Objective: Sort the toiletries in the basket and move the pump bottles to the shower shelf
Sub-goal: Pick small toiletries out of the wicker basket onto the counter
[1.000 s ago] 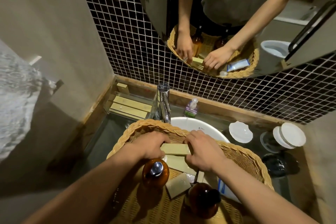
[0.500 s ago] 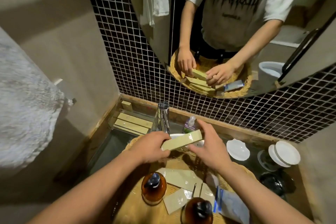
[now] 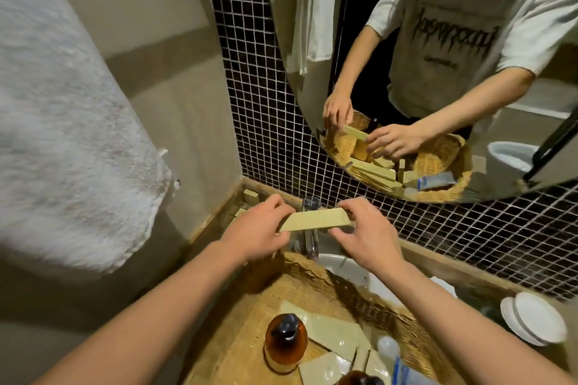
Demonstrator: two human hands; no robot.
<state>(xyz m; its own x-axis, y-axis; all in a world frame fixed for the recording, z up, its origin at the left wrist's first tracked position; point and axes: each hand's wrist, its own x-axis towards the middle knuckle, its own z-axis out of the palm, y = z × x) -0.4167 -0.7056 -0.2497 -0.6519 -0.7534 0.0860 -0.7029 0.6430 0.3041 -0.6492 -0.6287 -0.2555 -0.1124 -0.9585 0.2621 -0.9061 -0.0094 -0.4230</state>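
Both hands hold one long, flat, pale green box level in the air above the far rim of the wicker basket, in front of the chrome tap. The left hand pinches the box's left end, thumb below and fingers curled over the top; the right hand closes on the right end in the same way, so neither hand is free. Down in the basket stands an amber pump bottle with a dark pump head, upright near the basket's middle; a second amber bottle shows only its top at the lower edge of the view. More pale flat boxes lie on the basket floor beside the bottles, and a white and blue tube rests toward the right (its label is too blurred to read). The basket sits over a white basin. On the worktop to the right lie stacked white dishes. The oval mirror on the dark mosaic wall reflects the hands, box and basket. A grey towel hangs at left.
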